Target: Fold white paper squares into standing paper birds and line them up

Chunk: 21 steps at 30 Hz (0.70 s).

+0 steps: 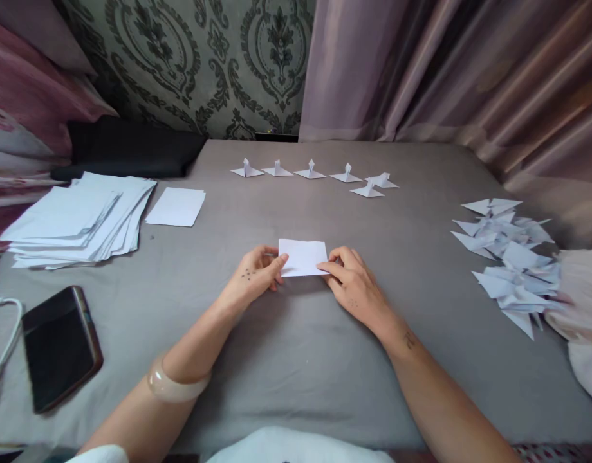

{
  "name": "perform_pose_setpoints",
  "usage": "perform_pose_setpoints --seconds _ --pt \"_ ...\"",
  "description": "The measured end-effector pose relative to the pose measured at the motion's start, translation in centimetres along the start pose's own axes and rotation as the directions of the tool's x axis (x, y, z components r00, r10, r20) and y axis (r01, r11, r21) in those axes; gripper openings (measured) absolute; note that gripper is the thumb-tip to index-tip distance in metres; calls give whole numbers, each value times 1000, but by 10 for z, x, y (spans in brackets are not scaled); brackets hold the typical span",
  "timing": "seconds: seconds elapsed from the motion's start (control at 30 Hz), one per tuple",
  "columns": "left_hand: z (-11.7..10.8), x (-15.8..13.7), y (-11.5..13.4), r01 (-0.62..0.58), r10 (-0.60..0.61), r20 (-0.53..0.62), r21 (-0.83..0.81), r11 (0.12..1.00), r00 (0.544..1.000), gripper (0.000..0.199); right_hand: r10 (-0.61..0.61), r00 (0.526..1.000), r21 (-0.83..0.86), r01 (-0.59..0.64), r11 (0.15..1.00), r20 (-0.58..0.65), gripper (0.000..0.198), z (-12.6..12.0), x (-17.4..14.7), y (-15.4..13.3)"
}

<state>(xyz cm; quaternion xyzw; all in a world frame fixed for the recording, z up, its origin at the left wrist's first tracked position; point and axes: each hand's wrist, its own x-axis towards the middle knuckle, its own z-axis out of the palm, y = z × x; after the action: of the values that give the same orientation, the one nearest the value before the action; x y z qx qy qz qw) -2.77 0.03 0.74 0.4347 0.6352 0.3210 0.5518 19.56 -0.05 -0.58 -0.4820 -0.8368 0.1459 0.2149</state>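
Note:
A small white sheet of paper (303,257) is held up a little above the grey cloth, in front of me. My left hand (257,270) pinches its left edge, thumb on the near face and fingers behind. At the lower right corner, my right hand (349,276) grips the same paper between thumb and fingers. The sheet looks rectangular and wider than tall; whether it is folded double I cannot tell. Beyond it stands a row of several folded paper figures (311,170), each with flat points to the sides and an upright middle.
Stacked white paper (78,218) lies at the left, beside a smaller pile of square sheets (176,207). A phone (62,347) and a white cable (9,334) are near left. A black cloth item (132,148) lies behind. Many folded paper pieces (513,263) are heaped at right.

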Motion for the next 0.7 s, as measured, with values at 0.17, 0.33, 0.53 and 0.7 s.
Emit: perform_pose_setpoints --seconds 0.17,0.33,0.53,0.7 --pt "-34 -19 10 -481 379 301 460 746 875 61 22 996 62 -27 998 91 18 -9 -2 -8" --pt "-28 -17 1 -581 400 422 555 596 814 28 81 970 225 -134 965 231 12 -17 -2 -12" --pt "-14 -6 -7 -451 372 258 577 681 892 33 361 905 239 -411 880 227 32 -15 -4 -12" --pt "-5 -3 -9 -403 416 118 578 710 902 31 379 922 106 -386 916 80 31 -1 -9 -18"
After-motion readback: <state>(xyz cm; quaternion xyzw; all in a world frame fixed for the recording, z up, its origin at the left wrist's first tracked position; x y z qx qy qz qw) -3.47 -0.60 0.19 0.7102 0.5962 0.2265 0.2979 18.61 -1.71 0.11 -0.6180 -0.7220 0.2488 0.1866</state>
